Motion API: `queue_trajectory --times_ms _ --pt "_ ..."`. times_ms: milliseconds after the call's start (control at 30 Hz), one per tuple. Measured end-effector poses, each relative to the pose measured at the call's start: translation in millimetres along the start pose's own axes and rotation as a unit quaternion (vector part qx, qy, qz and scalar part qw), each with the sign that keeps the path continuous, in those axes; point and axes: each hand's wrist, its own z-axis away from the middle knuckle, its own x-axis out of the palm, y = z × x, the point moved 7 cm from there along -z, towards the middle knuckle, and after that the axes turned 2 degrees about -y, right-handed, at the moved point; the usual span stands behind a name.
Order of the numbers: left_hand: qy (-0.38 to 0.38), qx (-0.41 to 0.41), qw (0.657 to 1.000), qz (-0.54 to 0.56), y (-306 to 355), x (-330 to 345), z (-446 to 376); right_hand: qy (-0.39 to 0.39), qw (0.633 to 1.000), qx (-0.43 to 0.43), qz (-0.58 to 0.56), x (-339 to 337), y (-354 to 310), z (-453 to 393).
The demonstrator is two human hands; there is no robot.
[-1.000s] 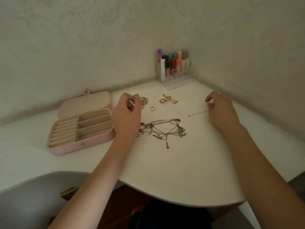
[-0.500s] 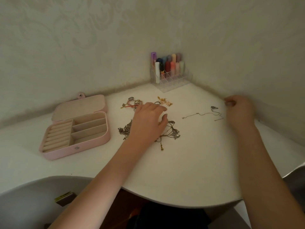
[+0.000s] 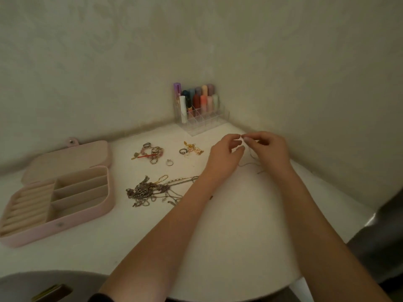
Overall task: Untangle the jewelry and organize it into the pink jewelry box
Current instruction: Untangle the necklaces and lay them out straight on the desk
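Note:
The pink jewelry box lies open at the left of the white table, its compartments bare. A tangle of silver chains lies in the middle. Behind it are a cluster of rings with a red piece, a single ring and gold pieces. At the back right, my left hand and my right hand meet fingertip to fingertip. Both pinch the raised end of a thin chain, which hangs down and trails on the table between them.
A clear organizer with several lipstick tubes stands in the wall corner behind my hands. The table's curved front edge runs below my forearms. A dark object shows under the table at bottom left.
My left hand left the chain tangle and moved right to meet my right hand. The thin chain, earlier lying flat on the table, is now lifted at one end.

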Motion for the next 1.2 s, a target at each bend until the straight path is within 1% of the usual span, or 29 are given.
queue_trajectory --times_ms 67,167,233,300,367,467,600,700,833,900,1000,1033,1133,1200 --pt "-0.03 -0.026 0.995 0.094 -6 -2 -3 -0.047 0.998 0.01 -0.036 8 -5 -5" --pt "-0.02 -0.042 0.98 0.195 -10 -14 -6 -0.104 0.988 0.041 -0.104 16 -8 -13" --pt "-0.011 -0.044 0.973 0.228 -10 -19 -7 -0.115 0.977 0.052 -0.172 17 -11 -19" --pt "-0.026 -0.051 0.966 0.253 -8 -19 -7 -0.111 0.972 0.046 -0.204 16 -14 -23" --pt "-0.047 -0.069 0.961 0.263 -6 -16 -7 -0.105 0.967 0.039 -0.231 14 -18 -24" --pt "-0.062 -0.069 0.966 0.242 -3 -15 -5 -0.09 0.946 0.048 -0.308 7 -19 -24" --pt "-0.054 -0.062 0.977 0.195 -1 -20 -4 -0.065 0.918 0.062 -0.386 0 -22 -23" --pt "-0.044 -0.068 0.981 0.175 -4 -25 -5 -0.034 0.905 0.061 -0.42 -5 -22 -25" --pt "-0.058 -0.077 0.985 0.141 -8 -32 -5 0.014 0.893 0.065 -0.444 -14 -15 -27" --pt "-0.051 -0.079 0.987 0.131 -9 -40 -5 0.043 0.898 0.062 -0.433 -18 -10 -28" --pt "-0.028 -0.087 0.988 0.125 -13 -55 -6 0.106 0.94 0.042 -0.321 -25 -7 -28" --pt "-0.023 -0.094 0.988 0.124 -15 -60 -6 0.127 0.948 0.032 -0.29 -27 -8 -27" --pt "-0.011 -0.116 0.985 0.126 -19 -71 -6 0.174 0.956 -0.007 -0.237 -34 -14 -24" --pt "0.003 -0.128 0.984 0.128 -21 -77 -7 0.198 0.954 -0.031 -0.224 -40 -18 -22"
